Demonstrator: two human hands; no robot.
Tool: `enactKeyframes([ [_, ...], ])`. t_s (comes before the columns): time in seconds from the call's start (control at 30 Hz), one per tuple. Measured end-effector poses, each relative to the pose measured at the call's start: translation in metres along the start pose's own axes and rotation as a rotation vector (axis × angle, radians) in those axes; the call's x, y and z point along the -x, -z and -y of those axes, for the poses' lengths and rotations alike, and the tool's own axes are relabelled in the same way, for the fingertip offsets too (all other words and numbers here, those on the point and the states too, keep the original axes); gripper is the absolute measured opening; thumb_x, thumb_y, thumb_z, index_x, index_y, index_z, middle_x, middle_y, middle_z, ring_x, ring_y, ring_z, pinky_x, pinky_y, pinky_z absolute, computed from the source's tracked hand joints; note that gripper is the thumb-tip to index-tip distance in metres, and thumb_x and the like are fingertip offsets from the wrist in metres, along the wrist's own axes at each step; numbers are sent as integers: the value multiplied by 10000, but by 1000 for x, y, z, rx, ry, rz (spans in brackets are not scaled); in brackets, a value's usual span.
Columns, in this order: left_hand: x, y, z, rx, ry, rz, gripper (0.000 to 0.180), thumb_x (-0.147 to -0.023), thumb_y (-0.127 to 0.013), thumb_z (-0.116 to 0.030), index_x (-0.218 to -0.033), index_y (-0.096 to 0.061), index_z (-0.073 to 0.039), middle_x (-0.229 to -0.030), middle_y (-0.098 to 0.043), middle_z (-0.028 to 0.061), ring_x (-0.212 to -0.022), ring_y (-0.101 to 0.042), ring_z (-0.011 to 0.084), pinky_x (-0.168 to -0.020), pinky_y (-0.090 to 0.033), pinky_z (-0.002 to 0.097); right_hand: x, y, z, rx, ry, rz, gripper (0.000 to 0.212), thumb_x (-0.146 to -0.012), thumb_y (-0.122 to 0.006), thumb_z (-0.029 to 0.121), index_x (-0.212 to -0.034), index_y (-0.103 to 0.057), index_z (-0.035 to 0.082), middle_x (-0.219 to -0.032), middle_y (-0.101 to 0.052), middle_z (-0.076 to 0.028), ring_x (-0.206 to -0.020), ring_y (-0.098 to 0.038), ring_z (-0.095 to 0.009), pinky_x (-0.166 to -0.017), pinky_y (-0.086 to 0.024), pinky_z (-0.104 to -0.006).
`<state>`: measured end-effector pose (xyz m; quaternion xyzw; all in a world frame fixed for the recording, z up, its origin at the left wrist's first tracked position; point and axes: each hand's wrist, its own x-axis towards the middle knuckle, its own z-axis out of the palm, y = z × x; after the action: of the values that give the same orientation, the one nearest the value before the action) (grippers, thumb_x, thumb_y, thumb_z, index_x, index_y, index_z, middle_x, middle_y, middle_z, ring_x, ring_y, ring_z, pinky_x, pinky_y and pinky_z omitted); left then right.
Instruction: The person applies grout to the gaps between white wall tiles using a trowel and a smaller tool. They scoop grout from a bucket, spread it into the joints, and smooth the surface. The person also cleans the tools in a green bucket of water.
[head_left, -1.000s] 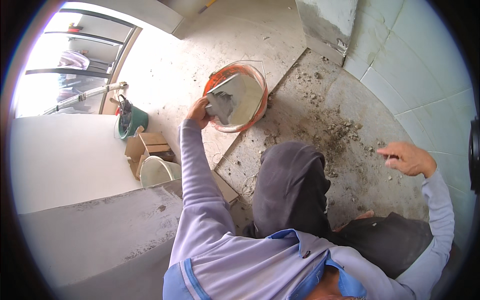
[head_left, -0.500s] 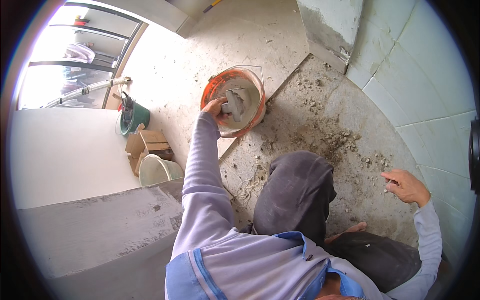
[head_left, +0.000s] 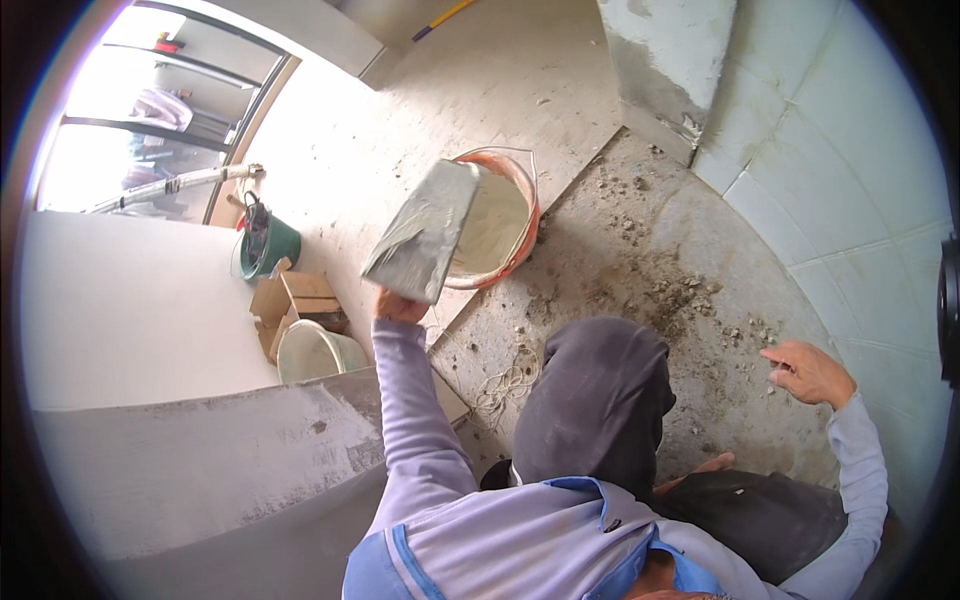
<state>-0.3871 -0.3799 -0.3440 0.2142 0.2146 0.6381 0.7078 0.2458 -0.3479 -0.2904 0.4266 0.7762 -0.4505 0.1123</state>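
My left hand is closed on a plastering trowel, its fingers mostly hidden under the blade. The broad rectangular trowel blade tilts with its face up, smeared with wet grey plaster. It overlaps the left side of an orange bucket that holds pale grey plaster and has a raised wire handle. Off to the right, my right hand hovers over the gritty floor near the tiled wall. Its index finger stretches out with the thumb apart, and nothing shows in its grip.
Rubble and tangled string lie on the floor. Pale green tiles cover the right wall. A green bucket, a cardboard box and a pale bucket stand at left beside a low ledge.
The trowel has come up out of the orange bucket and moved left and nearer. It has turned over, so its plastered face shows instead of its handle. My right hand has barely moved.
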Motion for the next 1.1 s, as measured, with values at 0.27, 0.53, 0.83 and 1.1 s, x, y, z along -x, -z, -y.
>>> enactKeyframes([
  [0.27, -59, -27, 94, -226, 85, -160, 383, -904, -574, -159, -1250, -524, -1, -1217, -581, 166, -1084, -596, 279, -921, -511, 444, -12, -4, -13, 130, -9, 3, 412, -864, -586, 242, -1227, -569, 48, -1099, -594, -169, -1046, -559, -352, -874, -445, -427],
  [0.53, -126, -114, 323, -372, 476, 175, 565, -931, -551, -152, -1374, -211, -70, -1315, -423, 205, -1114, -551, 320, -873, -552, 485, 50, 4, 3, 162, -239, -9, 408, -878, -574, 231, -1235, -552, 34, -1073, -580, -161, -1020, -544, -347, -874, -436, -423],
  [0.83, -172, -115, 465, -815, 311, 68, 483, -917, -581, -223, -1148, -270, 66, -1147, -444, 240, -1023, -583, 299, -765, -602, 435, 91, -12, 14, 9, -327, 13, 422, -862, -543, 168, -1247, -533, -4, -963, -559, -168, -896, -544, -335, -822, -441, -395],
  [1.1, -195, -146, 487, -809, 100, -14, 518, -890, -619, -276, -1073, -320, 106, -1008, -520, 245, -886, -626, 281, -597, -602, 353, 96, -11, 1, -88, -409, -33, 429, -867, -552, 166, -1268, -529, 17, -1043, -581, -143, -865, -569, -275, -829, -453, -366],
])
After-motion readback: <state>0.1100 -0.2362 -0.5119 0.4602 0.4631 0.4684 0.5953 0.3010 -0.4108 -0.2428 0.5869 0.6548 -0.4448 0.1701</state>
